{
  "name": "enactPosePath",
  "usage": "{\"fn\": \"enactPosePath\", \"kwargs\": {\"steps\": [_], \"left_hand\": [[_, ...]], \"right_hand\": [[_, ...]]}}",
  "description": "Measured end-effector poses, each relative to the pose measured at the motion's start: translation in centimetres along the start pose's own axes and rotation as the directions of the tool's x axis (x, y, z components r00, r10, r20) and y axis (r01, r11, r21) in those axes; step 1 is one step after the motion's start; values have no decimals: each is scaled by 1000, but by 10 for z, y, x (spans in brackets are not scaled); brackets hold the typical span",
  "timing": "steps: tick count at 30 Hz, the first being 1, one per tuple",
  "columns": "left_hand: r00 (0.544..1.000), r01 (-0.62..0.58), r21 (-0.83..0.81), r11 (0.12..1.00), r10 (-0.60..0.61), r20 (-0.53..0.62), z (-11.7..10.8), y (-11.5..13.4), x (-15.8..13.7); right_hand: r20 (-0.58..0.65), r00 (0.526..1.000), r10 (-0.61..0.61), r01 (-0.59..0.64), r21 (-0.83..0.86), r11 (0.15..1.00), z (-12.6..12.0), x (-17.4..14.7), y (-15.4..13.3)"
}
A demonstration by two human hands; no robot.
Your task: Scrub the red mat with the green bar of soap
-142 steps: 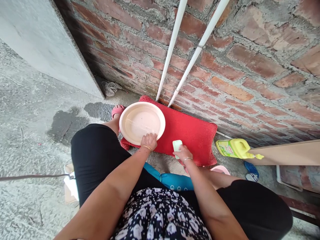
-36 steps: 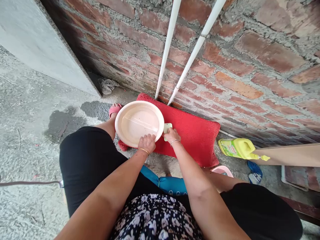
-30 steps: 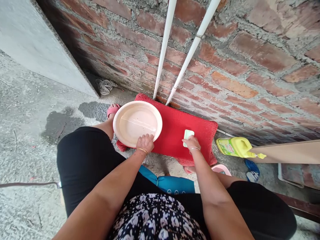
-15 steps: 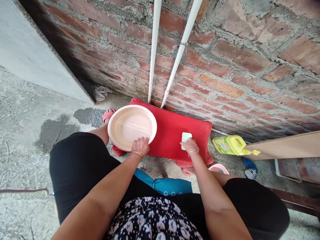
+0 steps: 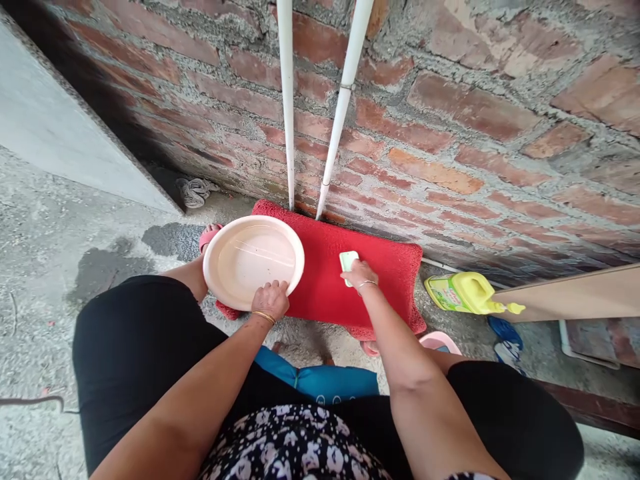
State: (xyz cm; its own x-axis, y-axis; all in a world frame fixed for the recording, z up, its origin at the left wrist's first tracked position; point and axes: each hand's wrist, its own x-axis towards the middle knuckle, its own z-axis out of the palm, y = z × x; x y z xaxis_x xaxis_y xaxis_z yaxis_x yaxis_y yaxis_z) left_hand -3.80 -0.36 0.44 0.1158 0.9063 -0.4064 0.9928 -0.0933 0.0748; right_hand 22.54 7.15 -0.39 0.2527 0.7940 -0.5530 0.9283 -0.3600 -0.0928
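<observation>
My left hand (image 5: 271, 300) is closed over the near right rim of a pale pink plastic basin (image 5: 213, 283), which has clear water in it. The basin stands on the left end of a red mat (image 5: 320, 287) with a shaggy edge. Over the mat's middle, my right hand (image 5: 361, 274) grips a flat, pale green block with a whitish edge (image 5: 347, 259). The block looks like a scrubbing brush, but its underside is hidden. It lies on or just above the red surface.
A brick wall (image 5: 375, 173) with two white pipes (image 5: 336, 133) rises behind the mat. To the right stand a yellow detergent jug (image 5: 457, 293) and a small pink tub (image 5: 440, 341). A crumpled rag (image 5: 195, 192) lies at left by a grey slab (image 5: 90, 133).
My right hand has moved the pale green block left and slightly farther away across the mat. My left hand stays on the basin rim. The whole view has shifted a little.
</observation>
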Motion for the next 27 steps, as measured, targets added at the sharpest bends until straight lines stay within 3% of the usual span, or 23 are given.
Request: {"fn": "enactPosePath", "kwargs": {"steps": [6,9,11,14,18,22,24,27], "left_hand": [[999,15,30,999,-15,31,-7,3,-2],[999,27,53,998,-29,37,-11,4,-2],[999,24,64,998,-27,35,-11,5,-2],[999,22,74,997,-24,31,-10,4,-1],[999,25,96,995,-27,18,-7,4,0],[1000,11,121,993,-12,4,-4,4,1],[1000,9,128,992,-9,-2,-3,3,2],[1000,8,136,991,-7,-7,-2,3,3]], "right_hand": [[-21,952,304,-299,132,945,-10,-15,129],[-22,895,446,-434,192,880,-10,-30,168],[-18,859,511,-496,215,841,-13,-34,178],[-39,873,485,-466,221,857,-21,-29,166],[-69,952,300,-279,217,936,-26,-11,112],[-149,979,138,-113,166,980,-18,3,63],[-215,973,83,-56,129,990,-13,8,53],[-243,966,92,-55,156,986,-8,14,59]]}}
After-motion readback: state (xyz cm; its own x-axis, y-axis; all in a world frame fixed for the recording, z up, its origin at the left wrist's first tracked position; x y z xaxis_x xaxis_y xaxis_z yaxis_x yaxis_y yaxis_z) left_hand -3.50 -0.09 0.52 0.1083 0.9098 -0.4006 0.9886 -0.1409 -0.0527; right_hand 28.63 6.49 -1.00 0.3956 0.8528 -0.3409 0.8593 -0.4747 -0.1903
